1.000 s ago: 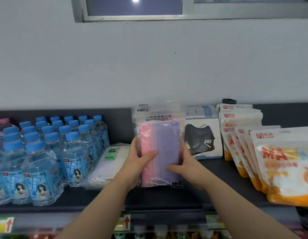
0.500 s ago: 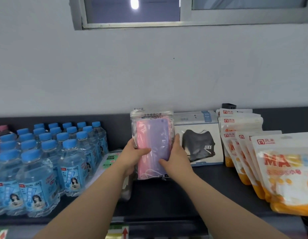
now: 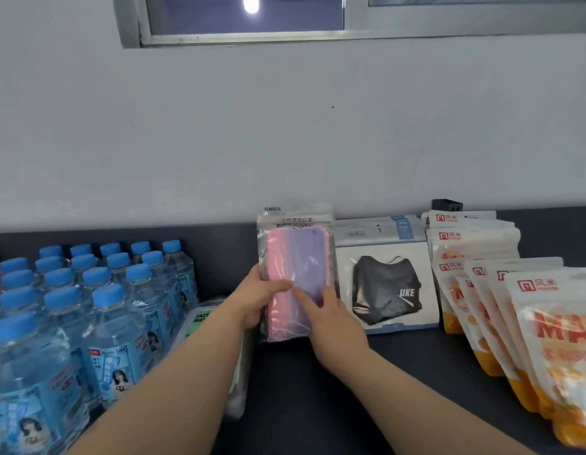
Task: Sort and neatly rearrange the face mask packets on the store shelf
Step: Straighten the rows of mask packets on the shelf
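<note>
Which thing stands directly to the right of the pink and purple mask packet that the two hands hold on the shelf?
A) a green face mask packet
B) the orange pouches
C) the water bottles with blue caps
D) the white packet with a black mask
D: the white packet with a black mask stands upright right next to the pink and purple mask packet, on its right side.

The clear plastic packet [image 3: 296, 257] holds pink and lilac masks; the white card packet [image 3: 387, 290] shows a black mask with white lettering. The white-and-orange pouches [image 3: 554, 326] carry red print, and the clear water bottles [image 3: 111, 326] have blue caps and labels.
</note>
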